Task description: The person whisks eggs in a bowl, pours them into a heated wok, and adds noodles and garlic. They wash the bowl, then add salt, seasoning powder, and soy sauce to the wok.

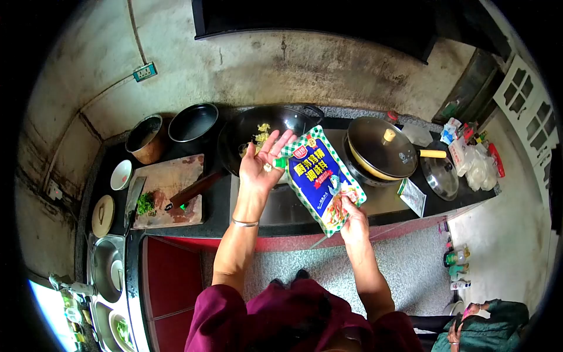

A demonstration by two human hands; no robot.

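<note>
My left hand [261, 167] is palm up with its fingers stretched out, beside the near side of the wok. A small pale heap of granules [268, 168] lies on its palm. In my right hand [353, 222] is the lower corner of a blue seasoning bag [314, 176] with a green-checked border. The bag leans toward my left hand, and its green spout [281, 162] is close to that palm. Behind my left fingers, the black wok [234, 130] holds yellow pieces of food [262, 136], partly hidden by the hand.
A cutting board [170, 170] with chopped greens [146, 203] and a cleaver [135, 196] lies left, crossed by the wok's wooden handle [196, 189]. A lidded pan [375, 149] stands right of the bag. Another person's hands [463, 322] show at lower right.
</note>
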